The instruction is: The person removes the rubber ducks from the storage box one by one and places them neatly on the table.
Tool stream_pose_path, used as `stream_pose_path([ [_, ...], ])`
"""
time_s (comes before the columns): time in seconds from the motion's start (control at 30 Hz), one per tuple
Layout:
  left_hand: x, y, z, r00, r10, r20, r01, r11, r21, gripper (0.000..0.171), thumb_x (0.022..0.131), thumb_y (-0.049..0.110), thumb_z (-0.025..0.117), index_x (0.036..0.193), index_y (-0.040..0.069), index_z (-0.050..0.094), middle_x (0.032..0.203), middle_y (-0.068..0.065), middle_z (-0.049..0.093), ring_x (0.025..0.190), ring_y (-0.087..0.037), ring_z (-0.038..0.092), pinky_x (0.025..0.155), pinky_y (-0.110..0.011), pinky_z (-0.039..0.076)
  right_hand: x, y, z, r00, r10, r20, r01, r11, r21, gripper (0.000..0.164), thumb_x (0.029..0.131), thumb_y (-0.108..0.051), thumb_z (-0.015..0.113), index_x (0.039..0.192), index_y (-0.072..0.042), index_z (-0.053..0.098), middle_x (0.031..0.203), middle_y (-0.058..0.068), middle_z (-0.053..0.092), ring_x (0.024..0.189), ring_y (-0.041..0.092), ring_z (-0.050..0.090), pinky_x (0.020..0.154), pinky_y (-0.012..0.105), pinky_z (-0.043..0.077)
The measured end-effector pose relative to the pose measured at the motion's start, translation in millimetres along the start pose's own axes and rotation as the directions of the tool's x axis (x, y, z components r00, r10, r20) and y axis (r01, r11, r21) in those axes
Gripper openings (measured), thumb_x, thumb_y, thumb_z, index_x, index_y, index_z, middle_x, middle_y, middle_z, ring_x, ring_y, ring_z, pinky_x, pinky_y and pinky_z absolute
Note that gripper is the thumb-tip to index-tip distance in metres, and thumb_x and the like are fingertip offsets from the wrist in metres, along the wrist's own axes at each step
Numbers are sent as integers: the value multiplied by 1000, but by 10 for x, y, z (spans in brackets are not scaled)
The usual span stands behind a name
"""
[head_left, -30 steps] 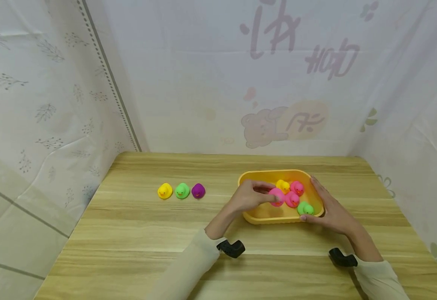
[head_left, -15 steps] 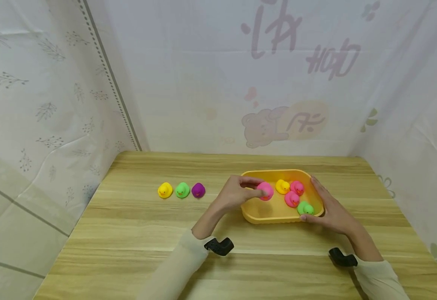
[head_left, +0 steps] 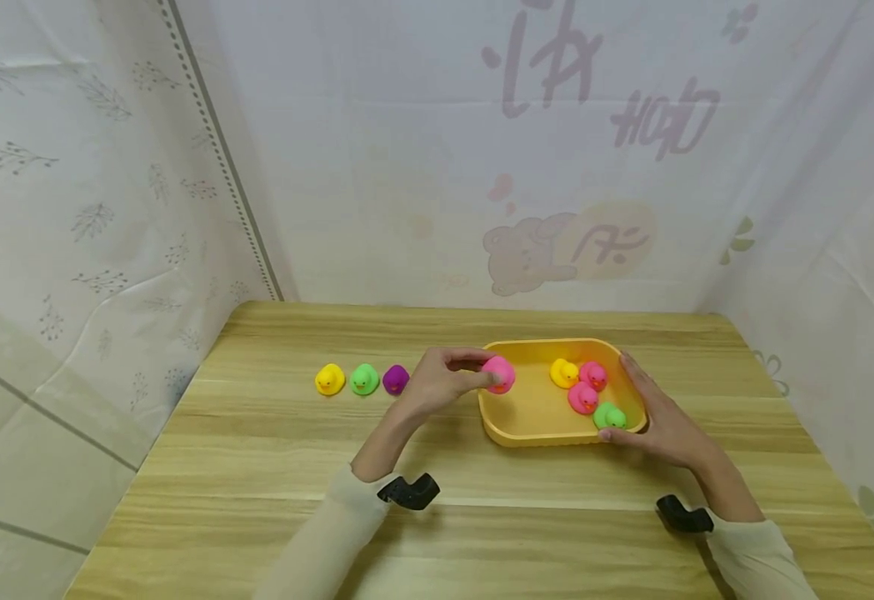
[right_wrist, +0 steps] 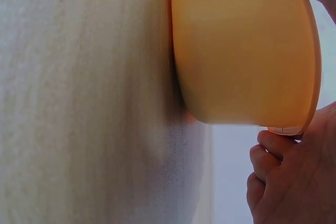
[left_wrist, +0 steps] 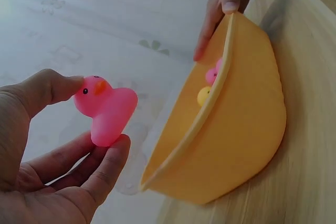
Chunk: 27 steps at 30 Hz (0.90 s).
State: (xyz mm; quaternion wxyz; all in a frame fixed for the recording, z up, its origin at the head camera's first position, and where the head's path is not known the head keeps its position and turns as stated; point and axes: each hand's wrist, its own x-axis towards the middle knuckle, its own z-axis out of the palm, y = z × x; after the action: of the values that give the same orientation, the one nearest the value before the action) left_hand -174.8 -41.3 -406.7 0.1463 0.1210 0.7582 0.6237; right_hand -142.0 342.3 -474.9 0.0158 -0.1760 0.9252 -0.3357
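Yellow tray [head_left: 530,421] on wood-grain table [head_left: 549,517], pale bear-printed cloth [head_left: 414,167] hanging behind

The tray [head_left: 526,417] has room at left; ducks [head_left: 583,397] block its right.

Three ducks [head_left: 365,380] left of tray [head_left: 530,421]

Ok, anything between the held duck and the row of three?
Only the left hand, between the held duck and the purple duck. Nothing else visible; the tray rim appears lower than the held duck.
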Motion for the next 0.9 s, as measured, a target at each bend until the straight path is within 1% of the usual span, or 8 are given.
stream_pose_path([
  [0.17, -58, -38, -141, 1000, 0, -23, 0, 1000, -17, 37, 85, 26, 84, 120, 16, 77, 115, -5, 77, 114, -25, 67, 89, -29, 56, -5, 14, 3, 1000, 11, 6, -11, 1000, -7, 124, 81, -35, 88, 167, -16, 0, 174, 17, 1, 154, 54, 12, 114, 79, 18],
  [0.37, -143, -65, -335, 998, -14, -66, 14, 1000, -4, 37, 85, 23, 83, 120, 17, 77, 120, -2, 77, 115, -20, 67, 95, -34, 55, 2, 20, 6, 1000, 13, 6, -13, 1000, -23, 124, 81, -37, 87, 167, -17, -1, 174, 16, 2, 155, 53, 12, 114, 78, 19],
  [0.5, -200, -83, -464, 996, -22, -86, 23, 1000, 14, 38, 85, 23, 83, 122, 18, 76, 121, -3, 76, 118, -20, 66, 97, -37, 55, 0, 14, 4, 1000, 10, 6, -10, 1000, -22, 124, 81, -37, 87, 167, -16, -1, 174, 15, 2, 155, 53, 12, 114, 78, 20],
  [0.6, -244, -106, -552, 995, -28, -98, 31, 999, 31, 39, 85, 25, 83, 123, 17, 76, 122, -4, 76, 114, -19, 66, 94, -34, 54, -5, 11, 4, 1000, 6, 6, -6, 1000, -20, 124, 81, -36, 87, 166, -15, 0, 174, 16, 2, 155, 52, 12, 114, 78, 19],
  [0.7, -288, -136, -638, 994, -35, -107, 38, 999, 28, 39, 87, 25, 82, 123, 15, 75, 119, -7, 75, 96, -18, 64, 77, -27, 52, -8, 13, 5, 1000, 2, 2, -2, 1000, -22, 124, 81, -36, 87, 166, -15, 1, 173, 17, 3, 155, 52, 12, 114, 78, 20],
  [0.8, -330, -164, -723, 992, -44, -120, 47, 999, 20, 40, 87, 24, 82, 125, 13, 74, 119, -10, 74, 90, -18, 62, 69, -24, 52, -7, 14, 4, 1000, 6, 2, -6, 1000, -26, 124, 81, -37, 87, 167, -16, 1, 174, 16, 3, 155, 52, 12, 114, 78, 20],
  [0.83, -343, -172, -752, 991, -46, -122, 48, 999, 15, 41, 88, 24, 82, 126, 12, 74, 120, -11, 74, 92, -17, 63, 70, -25, 53, -6, 13, 4, 1000, 7, 2, -7, 1000, -27, 124, 81, -37, 87, 167, -16, 1, 174, 15, 3, 155, 52, 12, 114, 78, 20],
  [0.9, -365, -180, -807, 991, -41, -127, 44, 999, 22, 42, 88, 25, 82, 127, 12, 73, 124, -10, 73, 105, -18, 66, 81, -29, 57, -4, 10, 0, 1000, 9, 2, -9, 1000, -28, 123, 81, -37, 87, 167, -17, 1, 174, 15, 3, 155, 52, 12, 114, 78, 20],
])
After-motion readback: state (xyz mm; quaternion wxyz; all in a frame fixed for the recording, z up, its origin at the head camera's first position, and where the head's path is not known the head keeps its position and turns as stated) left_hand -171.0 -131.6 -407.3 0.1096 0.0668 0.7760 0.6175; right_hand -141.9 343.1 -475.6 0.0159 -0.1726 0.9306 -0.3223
